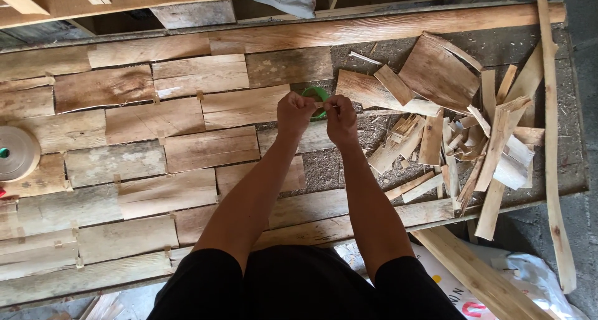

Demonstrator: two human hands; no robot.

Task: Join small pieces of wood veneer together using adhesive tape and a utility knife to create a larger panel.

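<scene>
Both my hands are raised together over the middle of a workbench. My left hand [294,113] and my right hand [341,117] have their fingers closed on a small green ring, a roll of tape [317,94], held between them. Its far arc shows above my fingers; the rest is hidden. Under my hands lie flat thin wood veneer sheets [187,117] laid edge to edge and joined by small pale tape pieces at the seams.
A heap of broken veneer scraps [461,130] lies on the right of the bench. A large beige tape roll [17,152] sits at the left edge. Long wooden slats [551,139] lean at the right; a white plastic bag [523,276] lies on the floor.
</scene>
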